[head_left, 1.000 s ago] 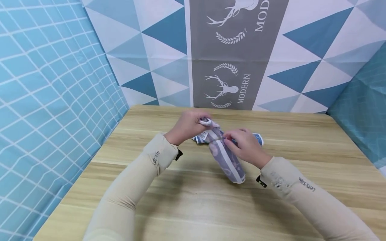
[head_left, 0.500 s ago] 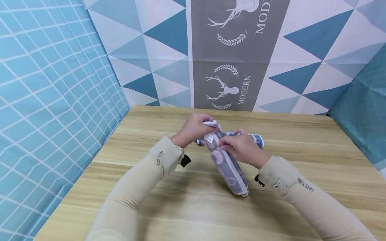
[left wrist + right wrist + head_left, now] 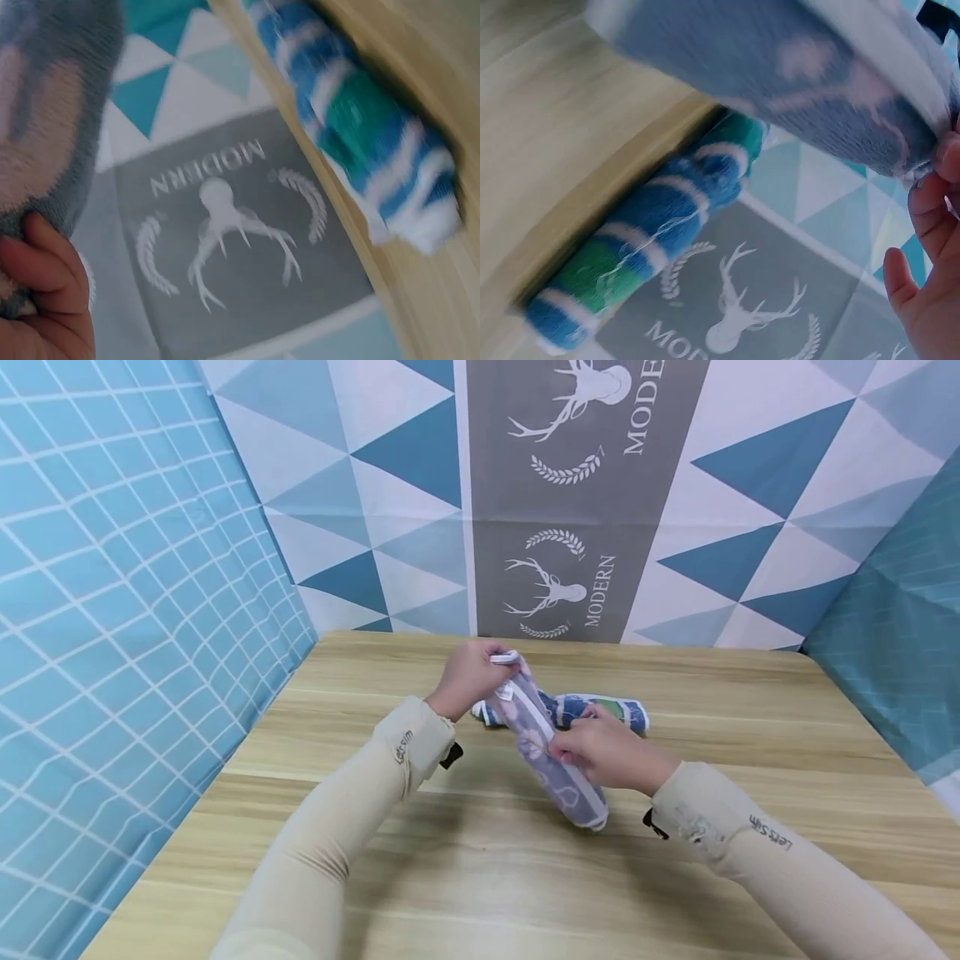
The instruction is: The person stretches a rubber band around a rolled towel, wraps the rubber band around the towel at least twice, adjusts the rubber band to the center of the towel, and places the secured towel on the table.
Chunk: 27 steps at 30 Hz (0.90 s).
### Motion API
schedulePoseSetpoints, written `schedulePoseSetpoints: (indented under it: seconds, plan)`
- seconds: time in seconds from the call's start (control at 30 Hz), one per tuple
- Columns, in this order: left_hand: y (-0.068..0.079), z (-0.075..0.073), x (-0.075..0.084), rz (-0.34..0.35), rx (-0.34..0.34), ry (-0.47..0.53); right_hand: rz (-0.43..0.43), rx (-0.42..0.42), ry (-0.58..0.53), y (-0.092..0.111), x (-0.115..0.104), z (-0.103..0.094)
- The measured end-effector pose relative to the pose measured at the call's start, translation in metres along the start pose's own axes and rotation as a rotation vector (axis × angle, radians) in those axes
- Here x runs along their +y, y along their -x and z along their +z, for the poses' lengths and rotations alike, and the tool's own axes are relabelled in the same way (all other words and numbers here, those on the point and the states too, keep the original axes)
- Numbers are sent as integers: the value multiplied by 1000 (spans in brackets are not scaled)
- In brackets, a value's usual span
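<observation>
A purple-grey rolled towel (image 3: 566,789) with pale pink shapes, white edging and a small white label slants down toward the table's front. My left hand (image 3: 468,678) grips its upper end. At the towel's middle, my right hand (image 3: 611,752) pinches with thumb and forefinger, where the roll narrows. Whether a thin cord is between those fingertips is too small to tell. Behind lies a second rolled towel (image 3: 649,229), blue with green and white stripes. A loose white thread (image 3: 637,251) lies across it, and its roll is drawn in near one end.
The wood-grain table (image 3: 480,885) runs back to a wall sheet (image 3: 562,518) printed with deer heads and triangles. A blue gridded sheet (image 3: 135,610) hangs along the left side, and a teal one (image 3: 892,618) on the right.
The thin line around the towel's middle no longer shows. My right hand has slid slightly down the towel and toward the front, exposing more of the blue towel behind. The left hand keeps its grip.
</observation>
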<state>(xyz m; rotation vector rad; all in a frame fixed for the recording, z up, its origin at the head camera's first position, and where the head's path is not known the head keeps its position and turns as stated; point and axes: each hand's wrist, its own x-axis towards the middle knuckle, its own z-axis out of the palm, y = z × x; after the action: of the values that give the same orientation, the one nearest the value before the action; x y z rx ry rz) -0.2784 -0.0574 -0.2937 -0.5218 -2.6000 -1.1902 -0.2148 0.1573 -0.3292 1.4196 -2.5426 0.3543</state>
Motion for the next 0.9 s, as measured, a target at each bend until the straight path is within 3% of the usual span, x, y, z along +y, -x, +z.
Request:
schedulePoseSetpoints:
  seconds: [0.17, 0.23, 0.33, 0.43, 0.53, 0.6, 0.67, 0.7, 0.77, 0.8, 0.87, 0.9]
  plan:
    - [-4, -7, -7, -98, 26, 54, 84, 12, -43, 5, 1, 5]
    - [-5, -8, -4, -156, 25, 146, 165, 43, -91, 2, 1, 6]
    - [-6, -10, 2, -283, 34, 355, 357, 77, -170, -3, 1, 8]
    - [-5, -13, 5, -400, 58, 556, 484, 129, -163, -5, 1, 9]
    - [-3, -13, 5, -458, 89, 709, 478, 205, -78, -10, 2, 10]
    - [-2, -11, 4, -437, 94, 759, 457, 265, -70, -12, 4, 10]
    - [2, -11, 4, -323, 96, 686, 455, 311, -141, -13, 7, 9]
    - [5, -11, 3, -198, 92, 579, 471, 334, -214, -12, 9, 9]
    - [9, -14, 1, 146, 103, 270, 496, 373, -366, -11, 14, 8]
    - [11, -15, 0, 339, 140, 80, 501, 383, -452, -11, 16, 8]
    - [12, -17, -1, 701, 257, -316, 495, 374, -595, -9, 19, 7]
    - [11, -17, -2, 849, 321, -486, 486, 360, -654, -8, 20, 6]
